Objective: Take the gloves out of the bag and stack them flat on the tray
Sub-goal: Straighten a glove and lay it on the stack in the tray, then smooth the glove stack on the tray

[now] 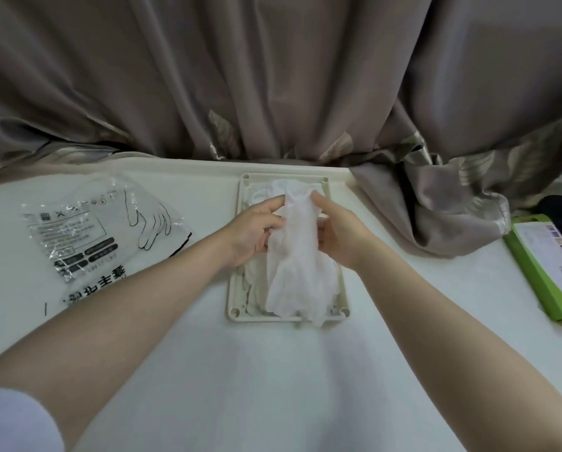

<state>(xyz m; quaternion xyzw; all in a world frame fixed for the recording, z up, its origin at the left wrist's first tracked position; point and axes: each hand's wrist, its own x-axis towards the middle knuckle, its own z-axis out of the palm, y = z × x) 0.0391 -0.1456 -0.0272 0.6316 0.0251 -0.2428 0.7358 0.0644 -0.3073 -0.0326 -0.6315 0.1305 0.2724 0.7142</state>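
White desk [273, 370] under grey curtains — left hand [257, 230] and right hand [338, 236] each pinching one thin glove [297, 262] over the tray [235, 288], likely to spread it flat — bag [87, 230] aside, left.

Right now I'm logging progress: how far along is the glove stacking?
Done: a few gloves already lie on the tray. In hand: both hands, left hand and right hand, hold one translucent glove over that pile, not yet flat. Left: flattening it; whether the bag still holds more cannot be told.
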